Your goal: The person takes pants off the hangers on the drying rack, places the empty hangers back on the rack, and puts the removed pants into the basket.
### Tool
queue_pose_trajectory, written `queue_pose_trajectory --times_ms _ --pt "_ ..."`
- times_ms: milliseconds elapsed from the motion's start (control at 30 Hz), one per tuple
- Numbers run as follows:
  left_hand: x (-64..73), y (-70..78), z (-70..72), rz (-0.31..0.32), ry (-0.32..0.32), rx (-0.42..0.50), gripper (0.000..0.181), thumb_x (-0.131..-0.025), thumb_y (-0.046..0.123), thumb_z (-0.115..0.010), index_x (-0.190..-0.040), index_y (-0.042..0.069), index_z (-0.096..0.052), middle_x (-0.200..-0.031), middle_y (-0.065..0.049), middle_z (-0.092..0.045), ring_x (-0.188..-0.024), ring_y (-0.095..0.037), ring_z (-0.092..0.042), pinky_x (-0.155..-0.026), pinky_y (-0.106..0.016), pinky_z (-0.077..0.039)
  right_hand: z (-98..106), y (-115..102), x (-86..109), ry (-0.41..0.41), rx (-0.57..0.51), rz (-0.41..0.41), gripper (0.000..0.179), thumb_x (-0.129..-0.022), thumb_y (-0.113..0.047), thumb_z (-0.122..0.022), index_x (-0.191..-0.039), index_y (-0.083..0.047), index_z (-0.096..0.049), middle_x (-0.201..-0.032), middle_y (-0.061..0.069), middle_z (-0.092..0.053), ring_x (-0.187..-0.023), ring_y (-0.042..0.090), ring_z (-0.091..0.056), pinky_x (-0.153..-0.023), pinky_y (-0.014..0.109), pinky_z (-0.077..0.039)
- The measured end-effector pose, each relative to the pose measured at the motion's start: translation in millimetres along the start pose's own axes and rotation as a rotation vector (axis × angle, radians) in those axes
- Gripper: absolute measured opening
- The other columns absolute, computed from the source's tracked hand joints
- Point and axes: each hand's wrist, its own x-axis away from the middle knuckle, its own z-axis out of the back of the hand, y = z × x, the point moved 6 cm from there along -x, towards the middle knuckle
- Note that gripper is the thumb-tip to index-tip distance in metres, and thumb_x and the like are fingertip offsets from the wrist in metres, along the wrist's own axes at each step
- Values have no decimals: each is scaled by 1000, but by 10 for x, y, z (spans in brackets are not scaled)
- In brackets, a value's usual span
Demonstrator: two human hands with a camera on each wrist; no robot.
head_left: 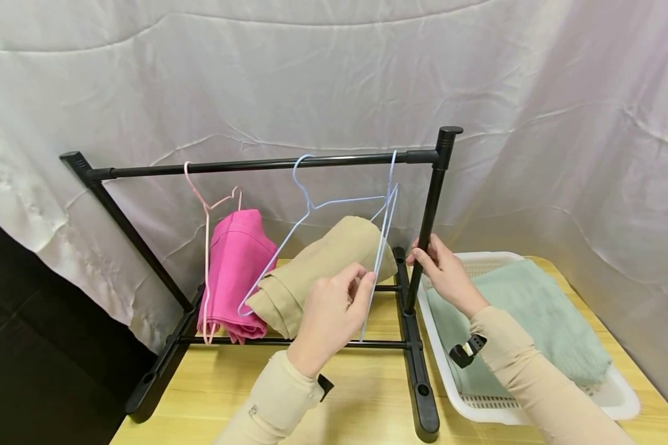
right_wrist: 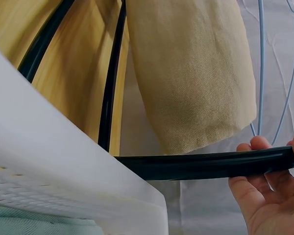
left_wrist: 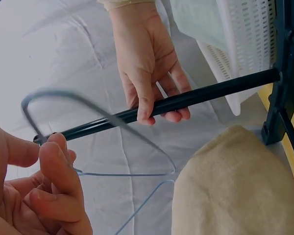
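Note:
My left hand (head_left: 331, 312) pinches the rear blue wire hanger (head_left: 381, 247) between thumb and fingertips, at the right end of a black rack (head_left: 267, 165). My right hand (head_left: 448, 275) grips the rack's right upright post (head_left: 431, 207), thumb on one side and fingers on the other, as the left wrist view shows. A folded tan garment (head_left: 325, 259) hangs on another blue hanger (head_left: 295, 173), just left of the pinched one. Farther left, a bright pink folded garment (head_left: 239, 266) is draped on a pink hanger (head_left: 206, 247).
A white plastic basket (head_left: 451, 377) holding a pale green folded cloth (head_left: 545, 327) stands right of the rack. The rack's black feet (head_left: 423, 389) rest on a wooden table (head_left: 228, 402). Pale curtain fabric (head_left: 312, 80) hangs behind.

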Motion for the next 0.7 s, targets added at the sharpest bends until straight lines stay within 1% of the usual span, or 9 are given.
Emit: queue_pose_trajectory --times_ms 67,200,267,333,400,467,533,600,700 --pt "-2 -10 11 1 -1 3 23 -108 28 -61 -89 17 -70 -61 9 -53 -51 1 -40 -50 -20 -36 7 3 1 0 5 2 29 -116 -29 -48 -129 -5 -55 -112 16 -77 -113 34 -75 -95 32 -57" --pt "-7 -21 42 16 -13 12 22 -108 28 -62 -92 16 -71 -62 9 -54 -50 1 -40 -50 -21 -37 20 0 9 7 -7 15 30 -116 -26 -49 -129 -1 -55 -111 16 -76 -110 30 -75 -91 20 -54" --pt "-13 -13 72 24 -21 11 19 -108 28 -62 -95 16 -71 -63 9 -55 -51 1 -42 -51 -21 -39 22 -6 13 11 -17 18 29 -116 -24 -49 -129 0 -55 -111 17 -76 -109 28 -75 -91 18 -54" --pt "-23 7 115 32 -32 9 16 -107 28 -64 -98 16 -71 -64 9 -57 -51 1 -44 -51 -22 -41 22 -9 13 13 -29 16 28 -115 -23 -50 -129 1 -55 -111 18 -76 -106 22 -74 -93 21 -57" --pt "-38 32 171 32 -35 5 13 -106 27 -65 -101 16 -70 -65 9 -58 -52 0 -45 -52 -23 -42 18 -16 15 12 -46 9 28 -115 -23 -50 -129 1 -55 -113 22 -75 -105 16 -73 -97 30 -61" --pt "-59 55 240 19 -27 -12 10 -105 26 -67 -102 16 -69 -67 9 -60 -55 -1 -48 -54 -23 -44 12 -15 10 8 -53 2 27 -115 -23 -50 -129 0 -55 -113 22 -75 -103 10 -71 -99 39 -62" --pt "-82 60 309 8 -12 -33 11 -104 26 -68 -105 15 -68 -68 9 -60 -58 -3 -51 -57 -23 -46 6 -15 9 4 -49 -3 27 -116 -24 -50 -129 -1 -54 -113 21 -75 -102 8 -71 -101 46 -61" --pt "-108 51 387 0 7 -60 14 -103 26 -69 -110 14 -67 -70 7 -61 -61 -5 -54 -59 -23 -48 0 -16 10 1 -36 -3 27 -116 -25 -50 -128 -2 -54 -112 19 -75 -102 8 -71 -100 47 -61" --pt "-143 10 514 23 37 -99 21 -103 28 -70 -117 13 -67 -75 5 -64 -66 -10 -59 -61 -26 -50 -2 -22 14 7 -17 2 27 -115 -25 -50 -128 -2 -55 -112 18 -76 -103 13 -71 -96 40 -62"
